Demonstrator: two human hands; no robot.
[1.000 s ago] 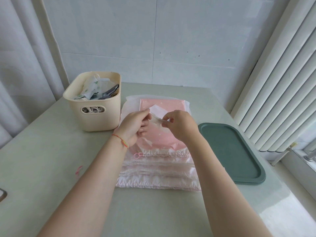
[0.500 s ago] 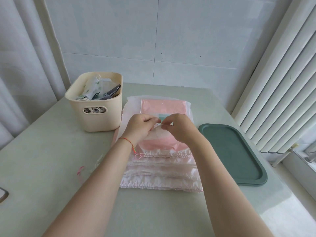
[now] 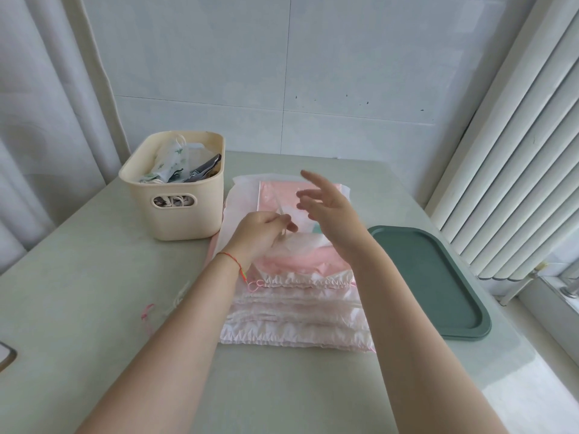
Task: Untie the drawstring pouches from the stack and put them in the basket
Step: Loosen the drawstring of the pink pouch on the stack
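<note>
Pale green table point(image 3: 94, 308): stack of pink satin drawstring pouches point(image 3: 297, 314) mid-table, toward near edge; cream plastic basket point(image 3: 175, 211) beside stack's far-left corner. Left hand point(image 3: 260, 233) pinches thin cord; right hand point(image 3: 329, 211) fingers spread, empty. Advice: draw cord gently, steady stack with free hand.

A pale green smooth tabletop point(image 3: 94, 270) stood against a white tiled wall point(image 3: 282, 73). White fabric curtains point(image 3: 40, 120) hung left; white vertical blinds point(image 3: 517, 151) glowed with daylight right.
</note>
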